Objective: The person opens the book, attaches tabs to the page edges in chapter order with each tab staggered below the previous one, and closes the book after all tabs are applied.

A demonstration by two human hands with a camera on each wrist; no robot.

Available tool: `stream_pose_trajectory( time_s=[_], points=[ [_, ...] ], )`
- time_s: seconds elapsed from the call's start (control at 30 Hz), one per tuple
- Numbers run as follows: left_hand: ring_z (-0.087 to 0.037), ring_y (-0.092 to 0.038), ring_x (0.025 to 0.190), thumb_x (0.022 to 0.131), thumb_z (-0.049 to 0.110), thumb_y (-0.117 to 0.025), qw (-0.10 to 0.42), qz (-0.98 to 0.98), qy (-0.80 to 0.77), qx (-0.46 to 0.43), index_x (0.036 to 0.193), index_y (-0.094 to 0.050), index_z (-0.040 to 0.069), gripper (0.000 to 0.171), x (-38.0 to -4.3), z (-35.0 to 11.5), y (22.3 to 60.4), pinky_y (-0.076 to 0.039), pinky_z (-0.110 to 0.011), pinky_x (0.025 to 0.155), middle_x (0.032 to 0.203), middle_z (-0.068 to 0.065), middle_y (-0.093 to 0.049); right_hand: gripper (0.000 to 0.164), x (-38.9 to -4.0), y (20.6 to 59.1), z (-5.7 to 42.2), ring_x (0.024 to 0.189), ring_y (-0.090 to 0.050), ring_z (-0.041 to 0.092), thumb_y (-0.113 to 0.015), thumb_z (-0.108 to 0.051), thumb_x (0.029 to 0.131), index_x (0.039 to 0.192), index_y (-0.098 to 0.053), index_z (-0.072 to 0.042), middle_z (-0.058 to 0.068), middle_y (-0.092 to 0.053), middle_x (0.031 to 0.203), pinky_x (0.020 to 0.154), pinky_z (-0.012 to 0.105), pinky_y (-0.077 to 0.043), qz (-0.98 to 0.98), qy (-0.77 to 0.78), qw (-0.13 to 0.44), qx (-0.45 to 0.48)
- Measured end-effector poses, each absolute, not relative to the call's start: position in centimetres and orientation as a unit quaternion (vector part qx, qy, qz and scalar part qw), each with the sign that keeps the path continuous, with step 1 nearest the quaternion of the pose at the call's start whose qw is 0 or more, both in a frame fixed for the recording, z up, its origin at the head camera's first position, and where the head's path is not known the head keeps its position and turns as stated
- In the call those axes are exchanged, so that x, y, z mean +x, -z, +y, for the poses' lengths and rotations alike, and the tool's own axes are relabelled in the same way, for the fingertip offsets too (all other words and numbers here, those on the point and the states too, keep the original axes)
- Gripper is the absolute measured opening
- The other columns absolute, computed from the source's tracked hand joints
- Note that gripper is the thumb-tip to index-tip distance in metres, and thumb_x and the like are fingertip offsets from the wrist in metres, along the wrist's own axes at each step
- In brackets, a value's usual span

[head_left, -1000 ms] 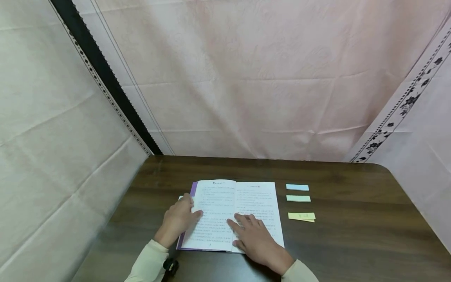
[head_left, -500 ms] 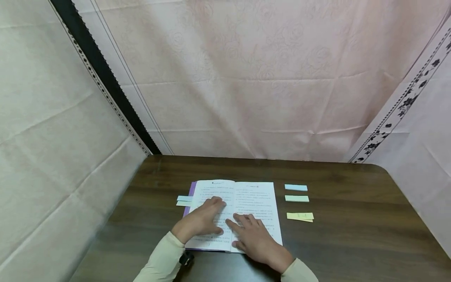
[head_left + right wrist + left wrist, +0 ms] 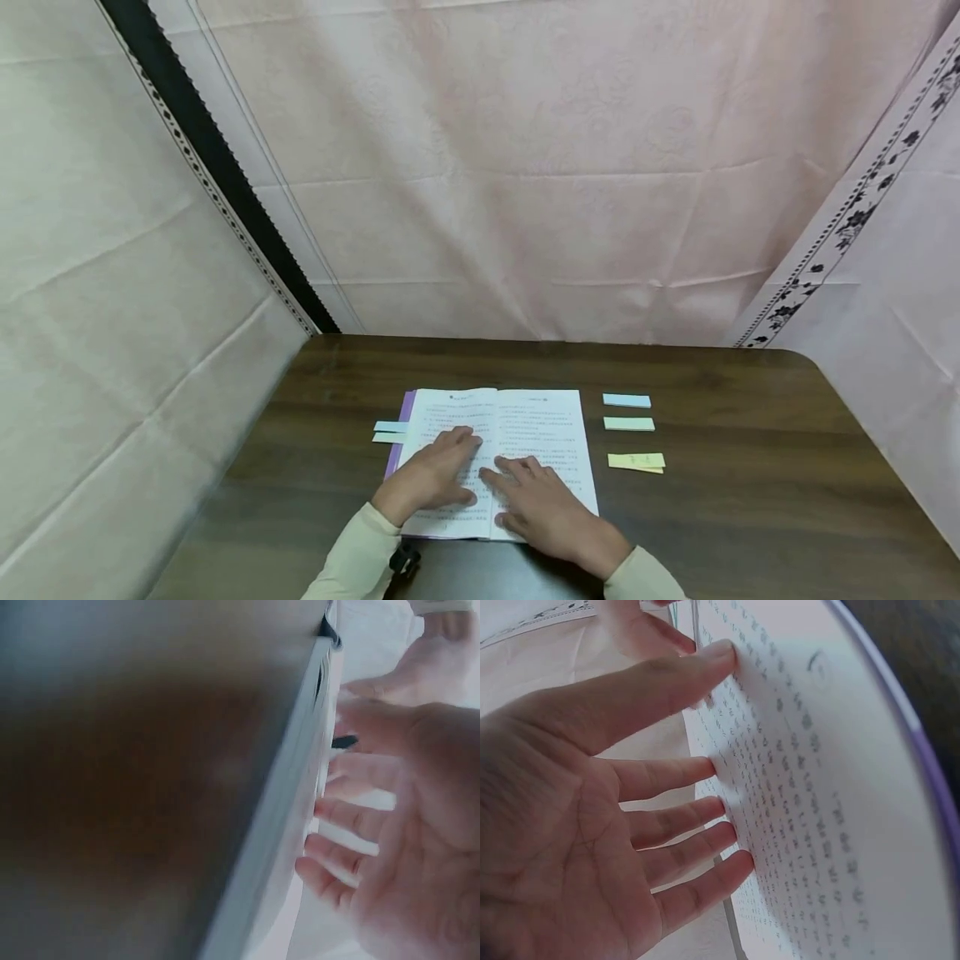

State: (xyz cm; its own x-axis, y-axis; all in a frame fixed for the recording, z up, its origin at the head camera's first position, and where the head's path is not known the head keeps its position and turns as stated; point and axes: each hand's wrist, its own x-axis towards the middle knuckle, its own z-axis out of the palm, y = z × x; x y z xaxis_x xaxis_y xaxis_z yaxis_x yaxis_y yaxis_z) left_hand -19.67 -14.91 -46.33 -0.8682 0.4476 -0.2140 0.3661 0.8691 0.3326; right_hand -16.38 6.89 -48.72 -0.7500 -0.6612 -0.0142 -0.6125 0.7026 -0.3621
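Observation:
An open book [image 3: 543,425] with printed pages and a purple cover edge lies on the table. My left hand [image 3: 438,472] rests on the left page, fingers straight and spread; the left wrist view shows its fingertips [image 3: 741,862] touching the print. Near the gutter, my right hand [image 3: 543,510] lies on the right page with its fingers extended. In the right wrist view its fingertips [image 3: 319,876] meet the page beside the book's thick edge [image 3: 262,855]. Two sticky tabs, a blue one [image 3: 391,427] and a pale green one [image 3: 389,437], stick out from the book's left side.
Right of the book on the dark wooden table [image 3: 750,467] lie a blue sticky strip [image 3: 626,401], a green strip [image 3: 628,424] and overlapping yellow strips [image 3: 636,461]. Pale cloth [image 3: 525,167] hangs behind the table and at both sides.
My left hand has moved right from the book's left edge onto the left page, uncovering the two tabs. The right hand stays in place. The view has shifted slightly.

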Motion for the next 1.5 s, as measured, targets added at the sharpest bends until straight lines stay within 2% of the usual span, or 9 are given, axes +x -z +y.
stream_pose_trajectory(
  time_s=[0.2, 0.43, 0.57, 0.83, 1.0, 1.1, 1.27, 1.4, 1.5],
  points=[
    [-0.034, -0.047, 0.144, 0.082, 0.026, -0.093, 0.139, 0.958, -0.123, 0.219, 0.151, -0.052, 0.006, 0.082, -19.7, -14.1, 46.2, -0.045, -0.05, 0.115, 0.158, -0.013, -0.049, 0.062, -20.1, 47.4, 9.4, 0.147, -0.042, 0.042, -0.073, -0.023, 0.101, 0.155, -0.05, -0.006, 0.023, -0.047, 0.158, 0.119, 0.059, -0.037, 0.924, 0.242, 0.08, -0.285],
    [-0.031, -0.05, 0.139, 0.077, 0.02, -0.097, 0.142, 0.96, -0.134, 0.201, 0.148, -0.055, 0.005, 0.084, -19.6, -13.3, 45.9, -0.047, -0.049, 0.114, 0.155, -0.013, -0.051, 0.089, -26.9, 47.2, 13.0, 0.142, -0.04, 0.043, -0.089, -0.039, 0.086, 0.155, -0.048, 0.0, 0.025, -0.045, 0.155, 0.115, 0.063, -0.037, 0.957, 0.184, 0.094, -0.204],
    [-0.031, -0.05, 0.14, 0.076, 0.02, -0.097, 0.147, 0.961, -0.135, 0.193, 0.148, -0.055, 0.006, 0.085, -19.4, -13.1, 45.7, -0.047, -0.049, 0.114, 0.155, -0.012, -0.051, 0.09, -29.0, 47.5, 14.3, 0.141, -0.041, 0.046, -0.089, -0.044, 0.084, 0.153, -0.052, 0.0, 0.027, -0.046, 0.154, 0.114, 0.068, -0.036, 0.958, 0.161, 0.105, -0.214],
    [-0.031, -0.051, 0.138, 0.08, 0.021, -0.095, 0.153, 0.959, -0.122, 0.204, 0.15, -0.052, 0.004, 0.084, -19.2, -13.5, 45.5, -0.047, -0.048, 0.114, 0.154, -0.013, -0.05, 0.074, -29.1, 47.3, 13.8, 0.135, -0.049, 0.041, -0.089, -0.041, 0.085, 0.147, -0.063, -0.009, 0.017, -0.057, 0.145, 0.114, 0.071, -0.034, 0.959, 0.135, 0.092, -0.231],
    [-0.031, -0.052, 0.137, 0.08, 0.021, -0.094, 0.153, 0.96, -0.117, 0.203, 0.15, -0.052, 0.005, 0.084, -19.3, -13.7, 45.5, -0.047, -0.047, 0.114, 0.153, -0.013, -0.05, 0.068, -28.7, 47.0, 13.1, 0.133, -0.049, 0.038, -0.09, -0.039, 0.084, 0.142, -0.068, -0.012, 0.011, -0.06, 0.14, 0.112, 0.069, -0.036, 0.961, 0.123, 0.071, -0.236],
    [-0.031, -0.052, 0.138, 0.08, 0.02, -0.094, 0.156, 0.96, -0.119, 0.201, 0.151, -0.051, 0.005, 0.084, -19.4, -13.8, 45.5, -0.047, -0.048, 0.115, 0.154, -0.013, -0.05, 0.066, -28.6, 47.0, 12.8, 0.136, -0.049, 0.04, -0.09, -0.036, 0.084, 0.141, -0.068, -0.011, 0.012, -0.061, 0.142, 0.113, 0.07, -0.035, 0.96, 0.137, 0.065, -0.237],
    [-0.031, -0.052, 0.139, 0.081, 0.021, -0.094, 0.155, 0.96, -0.113, 0.204, 0.151, -0.051, 0.005, 0.084, -19.6, -13.9, 45.5, -0.046, -0.048, 0.115, 0.152, -0.013, -0.052, 0.072, -28.8, 47.4, 12.9, 0.142, -0.045, 0.042, -0.085, -0.038, 0.091, 0.151, -0.058, -0.009, 0.018, -0.055, 0.15, 0.115, 0.069, -0.034, 0.961, 0.165, 0.063, -0.213],
    [-0.03, -0.052, 0.138, 0.082, 0.021, -0.093, 0.159, 0.959, -0.111, 0.206, 0.152, -0.051, 0.005, 0.084, -19.6, -13.7, 45.5, -0.046, -0.047, 0.116, 0.151, -0.013, -0.052, 0.064, -29.0, 47.7, 13.2, 0.136, -0.048, 0.038, -0.083, -0.04, 0.092, 0.146, -0.063, -0.01, 0.017, -0.056, 0.145, 0.114, 0.067, -0.036, 0.964, 0.169, 0.06, -0.199],
    [-0.03, -0.052, 0.139, 0.082, 0.022, -0.093, 0.164, 0.96, -0.109, 0.201, 0.152, -0.05, 0.005, 0.084, -19.6, -13.6, 45.4, -0.045, -0.047, 0.116, 0.152, -0.012, -0.052, 0.06, -29.2, 47.6, 13.3, 0.138, -0.048, 0.04, -0.084, -0.039, 0.091, 0.141, -0.067, -0.01, 0.017, -0.057, 0.146, 0.115, 0.071, -0.033, 0.962, 0.173, 0.063, -0.203]
  ],
)
